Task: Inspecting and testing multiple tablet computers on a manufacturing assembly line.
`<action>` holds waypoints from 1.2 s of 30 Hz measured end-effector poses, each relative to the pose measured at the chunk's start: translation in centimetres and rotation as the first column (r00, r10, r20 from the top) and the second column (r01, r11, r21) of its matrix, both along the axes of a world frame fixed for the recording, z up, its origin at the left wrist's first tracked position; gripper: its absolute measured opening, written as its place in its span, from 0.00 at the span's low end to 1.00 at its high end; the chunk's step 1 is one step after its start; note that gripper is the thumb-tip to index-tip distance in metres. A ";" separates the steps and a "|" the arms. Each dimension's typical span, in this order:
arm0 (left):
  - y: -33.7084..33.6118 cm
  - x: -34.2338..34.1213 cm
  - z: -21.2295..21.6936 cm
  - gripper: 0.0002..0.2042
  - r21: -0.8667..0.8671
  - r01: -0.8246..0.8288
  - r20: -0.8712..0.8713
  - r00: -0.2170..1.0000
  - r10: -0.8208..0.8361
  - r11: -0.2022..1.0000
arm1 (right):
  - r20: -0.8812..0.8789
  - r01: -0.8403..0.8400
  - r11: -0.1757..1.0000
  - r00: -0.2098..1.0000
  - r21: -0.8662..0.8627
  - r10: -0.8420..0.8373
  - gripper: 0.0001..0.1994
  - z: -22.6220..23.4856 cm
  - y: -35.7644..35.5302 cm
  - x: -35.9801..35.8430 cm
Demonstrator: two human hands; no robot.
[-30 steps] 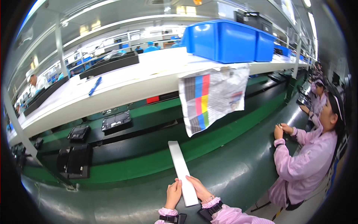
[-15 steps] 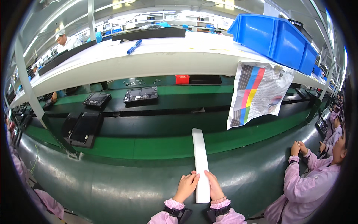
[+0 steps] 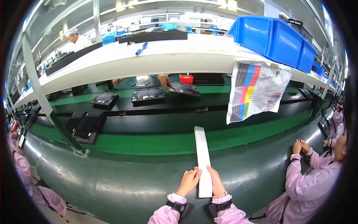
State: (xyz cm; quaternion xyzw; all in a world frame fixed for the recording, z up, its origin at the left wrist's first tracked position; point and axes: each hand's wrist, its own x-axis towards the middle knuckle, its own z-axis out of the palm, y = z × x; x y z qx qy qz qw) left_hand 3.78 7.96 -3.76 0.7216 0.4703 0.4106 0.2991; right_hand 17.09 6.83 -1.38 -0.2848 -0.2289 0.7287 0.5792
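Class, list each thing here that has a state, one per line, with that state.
White strip: flat on the bench, held at its near end.
Left hand: touching the strip.
Right hand: touching the strip.
Colour chart: hanging, crumpled.
Blue bins: upright on the shelf.

Left hand (image 3: 189,181) and right hand (image 3: 215,181) flank white strip (image 3: 201,156).

A single head-worn fisheye camera is looking down and forward from above the person's own forearms, which are entering at the lower edge. It is facing across the dark green curved workbench (image 3: 112,186) toward the long white overhead shelf (image 3: 149,63) and the black conveyor belt (image 3: 156,125) beneath it. The bench edge is sitting close under the lens, while the shelf is lying farther off. Straight edges are bending toward the dark round rim.
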 end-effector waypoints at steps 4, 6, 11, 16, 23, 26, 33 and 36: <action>-0.1 0.1 -0.1 0.14 0.057 -0.041 0.060 0.997 0.038 0.997 | 0.037 0.016 0.997 0.999 -0.073 -0.013 0.19 -0.9 0.0 0.2; -0.1 0.1 0.0 0.16 -0.020 -0.002 0.012 1.000 0.003 1.000 | 0.008 0.019 1.000 1.000 0.014 -0.019 0.19 -1.5 0.2 0.3; -0.2 0.1 0.3 0.15 0.050 -0.035 0.041 0.999 0.033 0.998 | 0.027 0.015 0.997 1.000 -0.074 -0.013 0.19 -2.0 0.5 0.4; -0.1 -0.1 0.3 0.15 -0.081 0.016 -0.035 0.999 -0.019 0.997 | 0.032 0.035 0.999 0.999 0.019 -0.036 0.19 -1.5 0.1 0.3; -0.1 0.1 0.3 0.14 0.024 -0.009 0.053 0.999 0.008 1.000 | 0.002 0.040 0.995 0.999 -0.096 -0.040 0.18 -1.4 0.2 0.2; 0.0 0.2 0.3 0.14 0.032 -0.018 0.049 0.999 0.016 0.999 | 0.045 0.046 0.995 0.998 -0.086 -0.043 0.18 -1.6 0.2 0.3; -0.3 0.0 0.6 0.15 -0.097 -0.004 -0.018 1.000 0.002 0.995 | 0.036 0.040 0.997 0.999 -0.066 -0.037 0.18 -1.5 0.2 0.3; -0.3 0.1 0.6 0.16 -0.111 -0.007 -0.015 1.000 0.005 0.994 | 0.022 0.037 0.997 0.999 -0.072 -0.035 0.17 -1.2 0.1 0.3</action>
